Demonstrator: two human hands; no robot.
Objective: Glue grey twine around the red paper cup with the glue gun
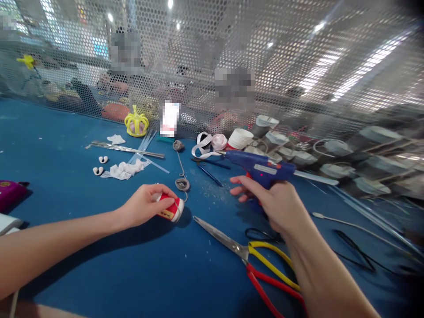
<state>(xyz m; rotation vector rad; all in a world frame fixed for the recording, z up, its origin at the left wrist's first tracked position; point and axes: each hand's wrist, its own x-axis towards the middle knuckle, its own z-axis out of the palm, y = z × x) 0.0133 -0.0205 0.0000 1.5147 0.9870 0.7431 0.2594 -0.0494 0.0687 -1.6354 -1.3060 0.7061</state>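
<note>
My left hand (154, 204) is closed around a small white cylinder with a red label (171, 207), tilted just above the blue table. My right hand (265, 196) grips a blue hot glue gun (261, 167) by its handle, mostly hidden behind the palm. The gun's nozzle points left, and a glue stick (316, 177) juts from its back. Between the hands lie grey yarn coils (182, 184) joined by a strand. Large scissors (232, 243) with red and yellow handles rest partly under my right forearm.
Pliers (210, 172), white ribbon (201, 148) and a yellow crown-shaped piece (136, 123) lie toward the perforated metal screen (188, 57). Several grey rolls (374, 137) are stacked at right. A black cord (356, 251) lies near my right arm. A purple object (11, 194) sits at far left.
</note>
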